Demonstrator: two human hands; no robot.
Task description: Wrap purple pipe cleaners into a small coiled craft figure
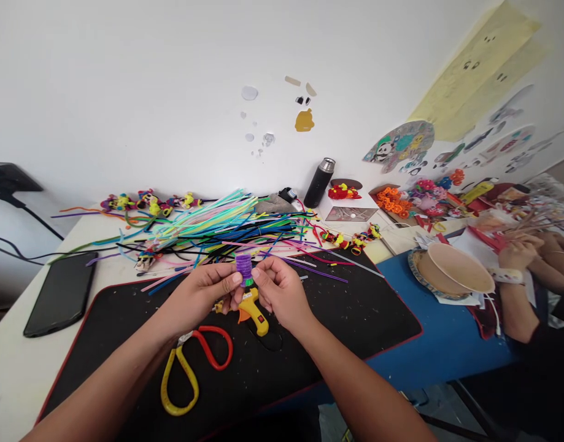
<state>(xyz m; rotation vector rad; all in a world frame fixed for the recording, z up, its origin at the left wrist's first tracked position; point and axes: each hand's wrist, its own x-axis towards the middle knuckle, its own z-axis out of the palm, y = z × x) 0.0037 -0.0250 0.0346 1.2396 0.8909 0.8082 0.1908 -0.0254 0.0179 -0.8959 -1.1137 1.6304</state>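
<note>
Between my two hands is a small purple coil of pipe cleaner (243, 266) with a green band at its lower end. My left hand (217, 283) pinches it from the left with thumb and fingers. From the right, my right hand (276, 287) grips its lower part near the green. Just below them a yellow glue gun (253, 312) lies on the black mat (139, 319), its front end partly hidden by my fingers. Scissors (194, 362) with one red and one yellow handle lie nearer to me, their blades covered by my left forearm.
A pile of colourful pipe cleaners (217, 224) spreads behind the mat. A phone (61, 293) lies at left. A black thermos (319, 183) and a white box (348, 205) stand at the wall. On the right are a bowl (456, 270) and another person's hands (516, 255).
</note>
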